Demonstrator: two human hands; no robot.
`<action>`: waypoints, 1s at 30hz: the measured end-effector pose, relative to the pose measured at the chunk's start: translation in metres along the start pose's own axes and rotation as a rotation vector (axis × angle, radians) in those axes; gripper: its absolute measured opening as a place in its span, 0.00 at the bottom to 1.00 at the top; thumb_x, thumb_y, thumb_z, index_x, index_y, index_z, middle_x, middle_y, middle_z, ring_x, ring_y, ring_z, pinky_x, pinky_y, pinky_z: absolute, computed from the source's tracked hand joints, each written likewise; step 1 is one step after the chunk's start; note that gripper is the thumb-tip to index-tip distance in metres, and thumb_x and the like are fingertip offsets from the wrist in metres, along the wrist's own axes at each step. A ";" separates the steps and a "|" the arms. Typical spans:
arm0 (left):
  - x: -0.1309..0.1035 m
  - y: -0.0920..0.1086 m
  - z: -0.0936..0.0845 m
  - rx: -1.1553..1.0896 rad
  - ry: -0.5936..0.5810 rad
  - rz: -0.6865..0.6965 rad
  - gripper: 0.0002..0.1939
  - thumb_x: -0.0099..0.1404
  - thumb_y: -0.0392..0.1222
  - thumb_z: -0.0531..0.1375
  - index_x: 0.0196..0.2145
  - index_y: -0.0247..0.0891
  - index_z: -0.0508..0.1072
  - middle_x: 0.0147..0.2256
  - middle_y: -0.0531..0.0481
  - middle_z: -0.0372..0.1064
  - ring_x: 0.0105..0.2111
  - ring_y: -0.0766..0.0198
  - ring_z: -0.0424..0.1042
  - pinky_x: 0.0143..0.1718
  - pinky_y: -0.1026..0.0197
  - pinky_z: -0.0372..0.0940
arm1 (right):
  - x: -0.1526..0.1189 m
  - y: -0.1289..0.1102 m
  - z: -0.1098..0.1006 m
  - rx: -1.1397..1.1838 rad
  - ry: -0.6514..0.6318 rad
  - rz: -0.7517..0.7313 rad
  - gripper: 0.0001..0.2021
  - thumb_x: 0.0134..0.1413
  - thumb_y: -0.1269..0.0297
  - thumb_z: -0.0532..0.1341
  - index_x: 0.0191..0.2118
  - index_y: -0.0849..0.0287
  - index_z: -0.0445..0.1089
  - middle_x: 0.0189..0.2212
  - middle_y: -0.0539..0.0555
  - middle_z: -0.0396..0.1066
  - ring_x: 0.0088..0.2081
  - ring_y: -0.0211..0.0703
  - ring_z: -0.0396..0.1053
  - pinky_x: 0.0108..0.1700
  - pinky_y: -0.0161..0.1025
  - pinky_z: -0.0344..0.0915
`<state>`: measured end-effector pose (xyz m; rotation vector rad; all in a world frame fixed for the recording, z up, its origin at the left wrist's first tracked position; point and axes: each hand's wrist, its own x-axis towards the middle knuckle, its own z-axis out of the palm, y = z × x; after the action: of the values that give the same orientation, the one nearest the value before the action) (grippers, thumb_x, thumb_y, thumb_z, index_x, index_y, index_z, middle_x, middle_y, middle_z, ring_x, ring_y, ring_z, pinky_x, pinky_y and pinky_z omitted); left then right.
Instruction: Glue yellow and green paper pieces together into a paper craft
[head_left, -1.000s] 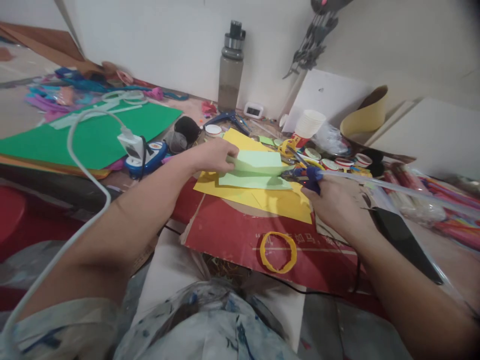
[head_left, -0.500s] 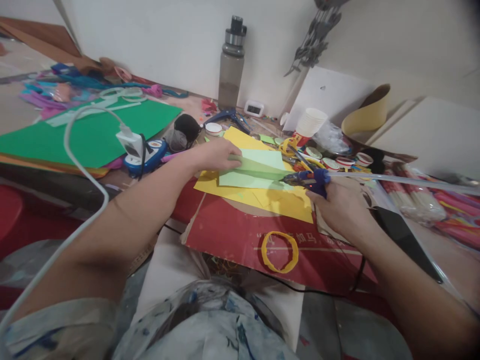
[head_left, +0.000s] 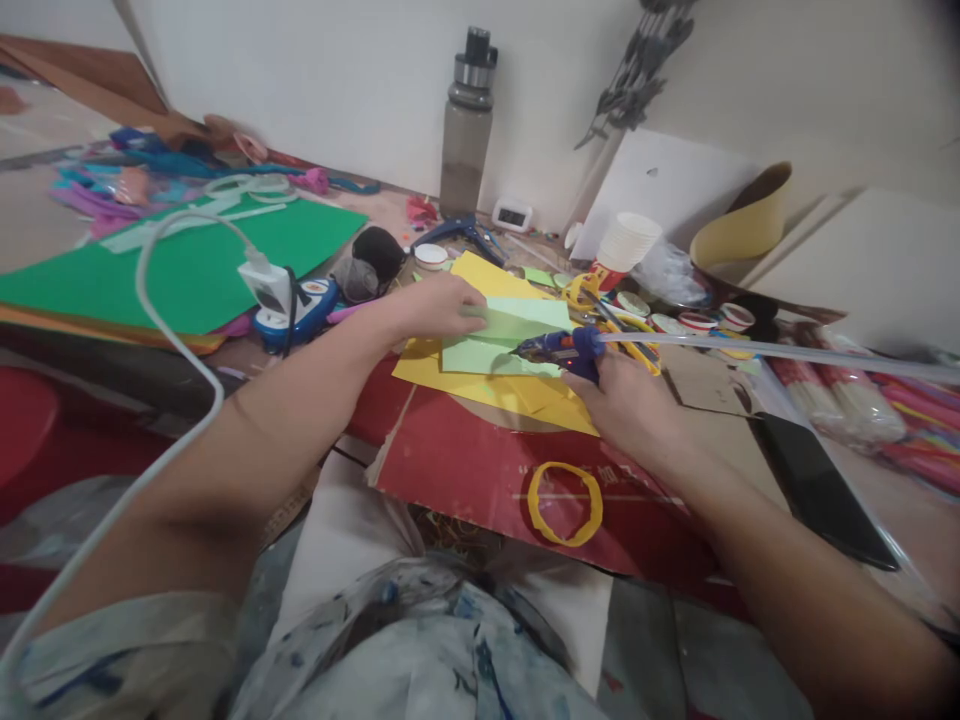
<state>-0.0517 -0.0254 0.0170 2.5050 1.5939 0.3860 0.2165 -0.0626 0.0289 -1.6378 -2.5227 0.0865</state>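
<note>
My left hand [head_left: 448, 306] has its fingers closed on the left part of a light green paper [head_left: 469, 357], whose far part is folded up. Yellow paper [head_left: 421, 364] lies under it. In my right hand [head_left: 634, 400] is a blue hot glue gun [head_left: 566, 350], its nozzle pointing left just over the green paper; whether it touches cannot be made out. A long clear glue stick [head_left: 705, 343] extends right from the gun's back. Closer to me, a yellow ring [head_left: 535, 505] rests on red cardboard [head_left: 450, 450].
Behind my hands stand a grey bottle [head_left: 465, 150] and a small white clock [head_left: 513, 215]. Green sheets [head_left: 225, 265] and a blue power strip [head_left: 304, 312] with a white cable are at left. Paper cups [head_left: 628, 242], scissors [head_left: 581, 292] and a black phone [head_left: 821, 490] are at right.
My right hand has moved left with the glue gun, bringing the nozzle from the green paper's right end to its middle. My left hand stays in place on the paper.
</note>
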 end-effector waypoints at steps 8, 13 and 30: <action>0.002 -0.001 0.001 -0.002 0.024 0.018 0.13 0.62 0.45 0.56 0.30 0.36 0.77 0.28 0.48 0.73 0.29 0.63 0.66 0.32 0.61 0.53 | -0.006 0.008 -0.012 -0.106 -0.023 0.090 0.13 0.64 0.59 0.55 0.41 0.63 0.72 0.38 0.66 0.75 0.40 0.55 0.73 0.38 0.43 0.63; 0.000 -0.001 0.000 -0.061 0.017 0.028 0.12 0.60 0.44 0.56 0.24 0.36 0.73 0.22 0.50 0.66 0.24 0.66 0.60 0.29 0.61 0.50 | 0.003 -0.015 -0.003 0.021 -0.023 -0.007 0.13 0.65 0.60 0.54 0.45 0.63 0.70 0.42 0.64 0.75 0.45 0.53 0.72 0.43 0.41 0.63; 0.004 -0.011 0.000 -0.220 -0.024 0.061 0.16 0.65 0.45 0.53 0.21 0.36 0.65 0.21 0.52 0.58 0.23 0.67 0.56 0.27 0.61 0.49 | 0.000 -0.046 -0.008 0.077 -0.101 -0.110 0.13 0.64 0.61 0.54 0.45 0.62 0.71 0.44 0.64 0.75 0.46 0.53 0.72 0.44 0.40 0.63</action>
<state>-0.0596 -0.0171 0.0152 2.3858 1.3865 0.5068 0.1757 -0.0812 0.0421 -1.4998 -2.6418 0.2572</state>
